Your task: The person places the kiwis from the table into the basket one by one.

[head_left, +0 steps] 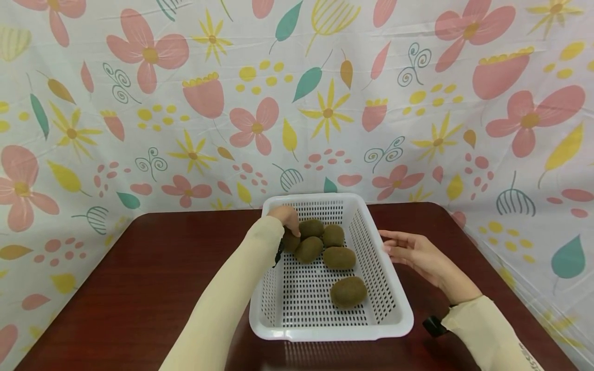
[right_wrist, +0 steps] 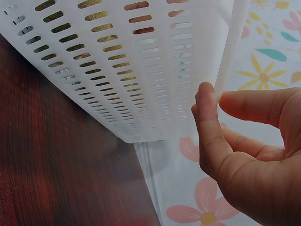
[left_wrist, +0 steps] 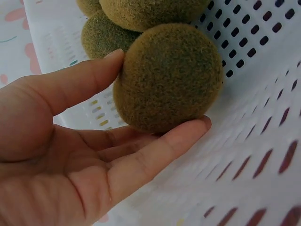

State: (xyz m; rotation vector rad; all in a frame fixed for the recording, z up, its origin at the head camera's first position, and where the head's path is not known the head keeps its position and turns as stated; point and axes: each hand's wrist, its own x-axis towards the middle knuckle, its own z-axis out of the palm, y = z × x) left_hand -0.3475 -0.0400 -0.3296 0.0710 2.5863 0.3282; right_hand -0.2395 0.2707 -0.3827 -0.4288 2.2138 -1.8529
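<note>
At the far left corner of the white plastic basket (head_left: 331,334), my left hand (head_left: 286,219) grips a brown fuzzy kiwi (left_wrist: 169,77). The thumb lies against one side of the fruit, with the fingers beneath it in the left wrist view. Other kiwis (head_left: 311,226) sit close beside the held one, and a single kiwi (head_left: 348,292) lies apart near the basket's front. My right hand (head_left: 419,255) is at the right side of the basket, pinching the rim (right_wrist: 229,54) between thumb and fingertips.
A dark red-brown wooden table (head_left: 153,278) carries the basket. Behind and beside it hangs a white cloth (head_left: 260,170) printed with flowers and leaves. The basket's slotted walls (right_wrist: 108,56) rise around the fruit.
</note>
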